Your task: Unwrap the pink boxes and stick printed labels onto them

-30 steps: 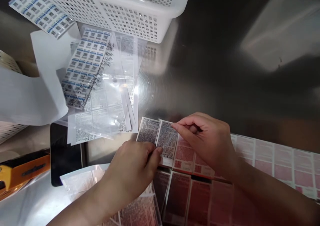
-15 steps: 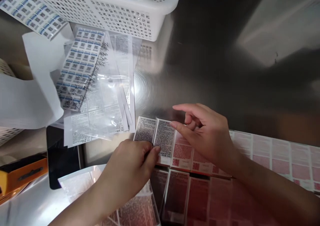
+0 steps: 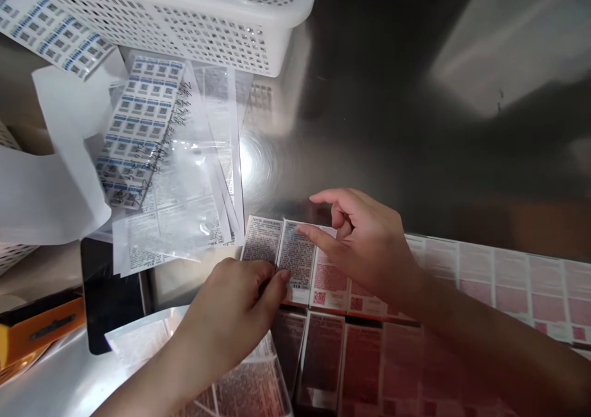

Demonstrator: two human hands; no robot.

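Two boxes with black-and-white printed labels, the leftmost box (image 3: pixel 262 235) and the box beside it (image 3: pixel 295 260), lie at the left end of a row. My left hand (image 3: pixel 244 300) presses over the lower part of the leftmost one, thumb and fingers drawn together; what lies between them is hidden. The thumb of my right hand (image 3: pixel 355 238) touches the upper part of the second label, while its index finger stretches away above. Pink-printed boxes (image 3: pixel 330 281) continue the row to the right, partly covered by my right hand and forearm.
Darker red boxes (image 3: pixel 362 368) sit below the row. Printed label sheets (image 3: pixel 210 287) in plastic lie left. QR-code sticker sheets (image 3: pixel 138 121) rest on more papers near a white perforated basket (image 3: pixel 207 35). A black phone-like slab (image 3: pixel 111 300) and an orange box (image 3: pixel 44 331) lie further left.
The whole view has shifted slightly. My right thumb has slid from the second label's upper right corner leftward onto its upper middle. My left hand stays on the leftmost box.
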